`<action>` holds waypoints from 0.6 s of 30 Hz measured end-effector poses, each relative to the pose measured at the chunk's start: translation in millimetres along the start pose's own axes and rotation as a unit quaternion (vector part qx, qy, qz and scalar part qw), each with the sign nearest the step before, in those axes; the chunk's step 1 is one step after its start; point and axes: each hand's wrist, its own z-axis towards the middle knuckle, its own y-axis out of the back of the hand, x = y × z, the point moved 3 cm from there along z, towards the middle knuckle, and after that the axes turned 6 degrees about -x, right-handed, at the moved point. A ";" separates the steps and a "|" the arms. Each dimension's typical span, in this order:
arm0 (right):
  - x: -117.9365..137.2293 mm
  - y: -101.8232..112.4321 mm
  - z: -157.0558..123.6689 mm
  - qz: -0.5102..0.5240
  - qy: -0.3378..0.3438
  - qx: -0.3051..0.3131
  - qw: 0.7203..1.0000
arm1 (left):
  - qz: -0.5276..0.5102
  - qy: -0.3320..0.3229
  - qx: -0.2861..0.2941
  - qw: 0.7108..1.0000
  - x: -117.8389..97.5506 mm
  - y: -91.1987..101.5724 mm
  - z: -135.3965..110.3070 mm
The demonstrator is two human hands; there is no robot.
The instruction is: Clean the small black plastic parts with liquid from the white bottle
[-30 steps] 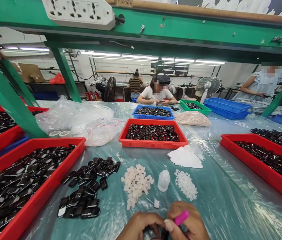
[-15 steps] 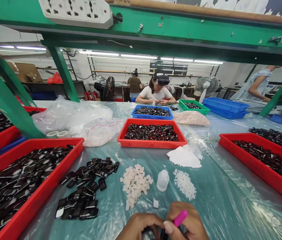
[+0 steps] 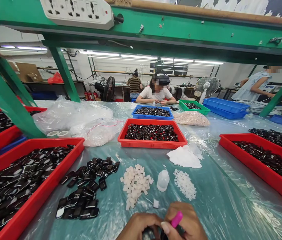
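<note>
The plastic-covered worktable (image 3: 220,200) fills the view, and everything else sits around the two hands at its six o'clock edge. At nine o'clock a large red tray (image 3: 46,190) holds a heap of glossy black parts; a second red tray (image 3: 152,144) lies at twelve o'clock, and a third (image 3: 255,165) at three o'clock.

Between them, at ten o'clock from the hands, lies a loose pile of black parts (image 3: 86,190). At twelve o'clock lies a heap of white foam-like cubes (image 3: 136,183), with a small white bottle (image 3: 163,180) just beside it and a scatter of tiny white bits (image 3: 185,184) at one o'clock. One stray cube (image 3: 156,203) sits near the hands.

The left hand (image 3: 138,226) is curled, its fingertips closed around a small black part (image 3: 153,231), mostly hidden at the bottom edge. The right hand (image 3: 184,223) meets it, thumb and fingers pinching a pink tool (image 3: 176,219) that points up and to the right.

Judging by the piles, the black part is light, rigid and smooth, so it is probably slippery. A pinch on its narrow edges looks safer than one on its shiny faces. The pink tool looks light and stiff, and is best held low on its shaft.
</note>
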 end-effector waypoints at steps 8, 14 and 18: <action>0.1 3.0 -0.2 0.000 -0.013 -0.003 1.000 | -0.011 -0.013 0.009 1.000 -1.2 -0.7 1.4; -0.2 2.1 1.0 0.007 -0.012 0.006 1.000 | -0.028 0.008 0.000 1.000 -4.9 -1.5 1.9; -1.1 1.3 0.3 0.009 -0.012 0.011 1.000 | -0.008 0.005 -0.007 1.000 -0.9 -1.6 -1.2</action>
